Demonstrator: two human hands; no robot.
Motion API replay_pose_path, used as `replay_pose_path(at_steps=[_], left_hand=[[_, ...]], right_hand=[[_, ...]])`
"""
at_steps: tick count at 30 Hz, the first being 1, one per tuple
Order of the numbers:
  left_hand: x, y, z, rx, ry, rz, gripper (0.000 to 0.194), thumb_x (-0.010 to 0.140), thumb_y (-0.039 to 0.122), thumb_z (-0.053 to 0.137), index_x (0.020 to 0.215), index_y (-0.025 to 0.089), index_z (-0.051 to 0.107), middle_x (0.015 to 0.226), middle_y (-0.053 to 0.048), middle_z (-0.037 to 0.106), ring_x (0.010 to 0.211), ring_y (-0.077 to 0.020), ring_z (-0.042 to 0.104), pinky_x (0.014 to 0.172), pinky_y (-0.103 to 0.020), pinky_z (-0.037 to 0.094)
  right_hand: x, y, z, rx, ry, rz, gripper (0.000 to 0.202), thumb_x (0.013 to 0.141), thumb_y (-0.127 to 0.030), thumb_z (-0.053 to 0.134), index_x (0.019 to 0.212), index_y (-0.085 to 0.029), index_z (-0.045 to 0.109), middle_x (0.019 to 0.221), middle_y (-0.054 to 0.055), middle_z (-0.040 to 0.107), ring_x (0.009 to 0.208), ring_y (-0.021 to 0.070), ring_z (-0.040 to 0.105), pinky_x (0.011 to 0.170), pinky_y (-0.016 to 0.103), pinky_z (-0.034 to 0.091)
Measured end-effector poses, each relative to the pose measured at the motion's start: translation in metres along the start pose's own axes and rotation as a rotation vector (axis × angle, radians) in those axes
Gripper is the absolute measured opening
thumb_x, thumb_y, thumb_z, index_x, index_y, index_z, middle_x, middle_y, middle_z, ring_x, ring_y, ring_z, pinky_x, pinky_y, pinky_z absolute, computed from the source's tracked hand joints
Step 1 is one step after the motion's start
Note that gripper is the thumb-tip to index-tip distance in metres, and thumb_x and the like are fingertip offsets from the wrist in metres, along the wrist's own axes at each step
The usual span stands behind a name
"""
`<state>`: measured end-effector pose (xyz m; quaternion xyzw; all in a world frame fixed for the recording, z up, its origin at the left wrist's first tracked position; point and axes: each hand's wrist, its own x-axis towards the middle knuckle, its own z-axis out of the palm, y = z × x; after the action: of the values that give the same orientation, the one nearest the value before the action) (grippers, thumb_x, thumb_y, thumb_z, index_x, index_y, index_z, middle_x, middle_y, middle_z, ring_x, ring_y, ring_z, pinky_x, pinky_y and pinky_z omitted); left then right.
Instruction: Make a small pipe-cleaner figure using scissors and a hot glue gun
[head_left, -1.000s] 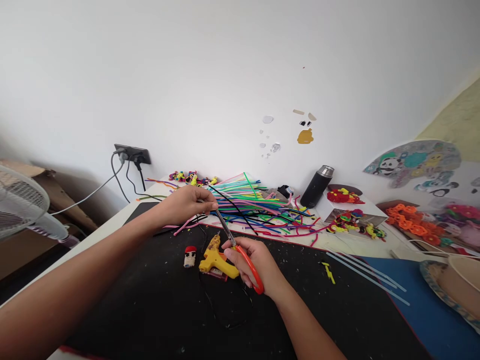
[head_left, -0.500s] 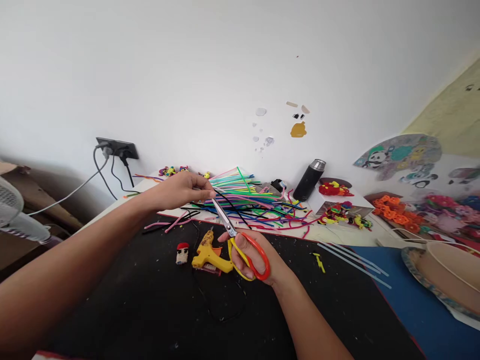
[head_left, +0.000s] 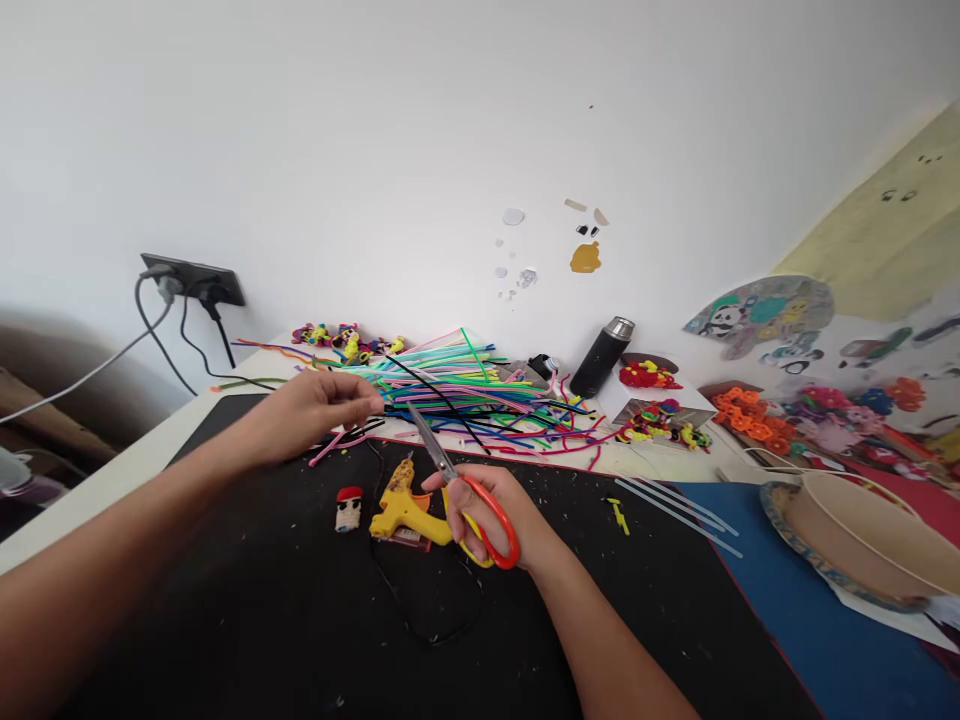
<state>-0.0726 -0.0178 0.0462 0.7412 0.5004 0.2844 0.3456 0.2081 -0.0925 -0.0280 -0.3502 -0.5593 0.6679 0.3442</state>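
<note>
My right hand (head_left: 491, 510) is wrapped round the scissors (head_left: 442, 460), which have one red and one yellow handle; their blades point up and left and look closed. To the left of the blade tips, my left hand (head_left: 330, 405) has thumb and fingers pinched together. A dark bit shows at its fingertips, but I cannot tell whether it is held or part of the pile behind. A long black pipe cleaner (head_left: 439, 388) lies slantwise over the heap of coloured pipe cleaners (head_left: 480, 385). Beneath my hands, a yellow glue gun (head_left: 409, 515) rests beside a small red-capped figure (head_left: 348, 510).
A black flask (head_left: 602, 358) leans by a white box (head_left: 664, 400) with colourful pieces. Clear glue sticks (head_left: 682, 510) and a yellow scrap (head_left: 619, 517) lie on the right. A large round basin (head_left: 862, 530) stands far right. Plugged cables hang from a wall socket (head_left: 193, 280).
My left hand has moved left, away from the scissors and the long black pipe cleaner it was touching. The scissors' blades have drawn together. The view has turned slightly right.
</note>
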Motion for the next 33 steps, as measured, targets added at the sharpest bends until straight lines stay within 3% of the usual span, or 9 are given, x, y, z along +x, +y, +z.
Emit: replay_pose_path(at_steps=[5, 9, 14, 17, 24, 28, 33], left_hand=[[-0.012, -0.018, 0.024, -0.017, -0.07, -0.015, 0.052, 0.085, 0.071, 0.066, 0.074, 0.02, 0.068, 0.064, 0.001, 0.058, 0.057, -0.0141, 0.046, 0.054, -0.025, 0.036], [-0.019, -0.03, 0.034, -0.031, -0.114, 0.013, 0.048, 0.087, 0.067, 0.066, 0.077, 0.02, 0.072, 0.067, 0.0, 0.061, 0.062, -0.0162, 0.051, 0.058, -0.025, 0.038], [-0.024, -0.018, 0.034, -0.052, -0.123, 0.035, 0.05, 0.086, 0.068, 0.065, 0.072, 0.02, 0.071, 0.066, 0.001, 0.059, 0.064, -0.0161, 0.05, 0.059, -0.025, 0.038], [-0.02, -0.007, 0.034, -0.082, -0.133, 0.027, 0.053, 0.082, 0.072, 0.068, 0.07, 0.02, 0.071, 0.064, 0.001, 0.058, 0.061, -0.0153, 0.048, 0.058, -0.025, 0.037], [-0.007, -0.002, 0.054, -0.412, -0.081, -0.02, 0.064, 0.07, 0.084, 0.075, 0.079, 0.02, 0.075, 0.069, -0.001, 0.065, 0.065, -0.0163, 0.054, 0.063, -0.027, 0.047], [-0.006, -0.003, 0.062, -0.519, -0.121, -0.053, 0.062, 0.07, 0.079, 0.08, 0.09, 0.02, 0.077, 0.078, -0.004, 0.074, 0.068, -0.0172, 0.059, 0.066, -0.029, 0.049], [-0.012, -0.002, 0.063, -0.534, -0.163, -0.034, 0.059, 0.076, 0.068, 0.081, 0.108, 0.019, 0.074, 0.097, -0.01, 0.082, 0.079, -0.0213, 0.068, 0.073, -0.034, 0.053]], right_hand=[[-0.008, 0.007, -0.019, -0.196, 0.178, 0.093, 0.066, 0.091, -0.075, 0.068, 0.119, -0.016, 0.073, 0.062, -0.005, 0.061, 0.035, 0.0078, 0.045, 0.036, 0.02, 0.034], [-0.029, 0.0, -0.036, -0.539, 0.245, 0.223, 0.052, 0.095, -0.067, 0.068, 0.117, -0.02, 0.074, 0.064, -0.005, 0.062, 0.043, 0.0104, 0.051, 0.045, 0.022, 0.038], [-0.047, -0.018, -0.042, -1.091, 0.218, 0.278, 0.04, 0.097, -0.058, 0.07, 0.089, -0.02, 0.075, 0.071, 0.002, 0.069, 0.063, 0.0177, 0.062, 0.058, 0.026, 0.035], [-0.045, -0.026, -0.042, -1.282, 0.196, 0.344, 0.038, 0.096, -0.059, 0.071, 0.094, -0.021, 0.079, 0.086, 0.008, 0.078, 0.078, 0.0241, 0.07, 0.063, 0.028, 0.036], [-0.034, -0.033, -0.049, -1.506, 0.214, 0.456, 0.047, 0.096, -0.057, 0.068, 0.125, -0.022, 0.079, 0.112, 0.016, 0.082, 0.104, 0.0365, 0.075, 0.073, 0.033, 0.044], [-0.042, -0.041, -0.055, -1.466, 0.158, 0.441, 0.048, 0.094, -0.049, 0.072, 0.135, -0.024, 0.075, 0.11, 0.012, 0.082, 0.096, 0.0306, 0.076, 0.071, 0.031, 0.044], [-0.054, -0.049, -0.045, -1.298, 0.312, 0.273, 0.031, 0.1, -0.041, 0.065, 0.119, -0.022, 0.08, 0.091, 0.009, 0.081, 0.082, 0.0255, 0.074, 0.069, 0.031, 0.045]])
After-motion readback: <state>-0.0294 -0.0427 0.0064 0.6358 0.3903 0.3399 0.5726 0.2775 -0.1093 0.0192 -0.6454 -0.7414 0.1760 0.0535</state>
